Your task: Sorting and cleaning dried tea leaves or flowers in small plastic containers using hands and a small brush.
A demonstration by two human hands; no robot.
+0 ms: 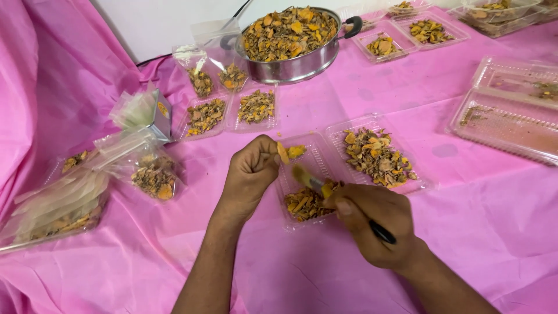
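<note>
On a pink tablecloth [465,232], the left hand [251,174] pinches an orange dried slice [282,152]; the right hand [372,224] grips a black-handled brush [349,203] over a clear tray [308,174]

The right hand [378,224] covers the middle of the black-handled brush [349,203], and its yellow-stained bristle tip is motion-blurred. Beneath that hand, the near corner of the clear plastic tray of orange-brown dried pieces [305,200] is hidden. Far behind the tray, more clear trays [500,11] run off the top edge.
</note>
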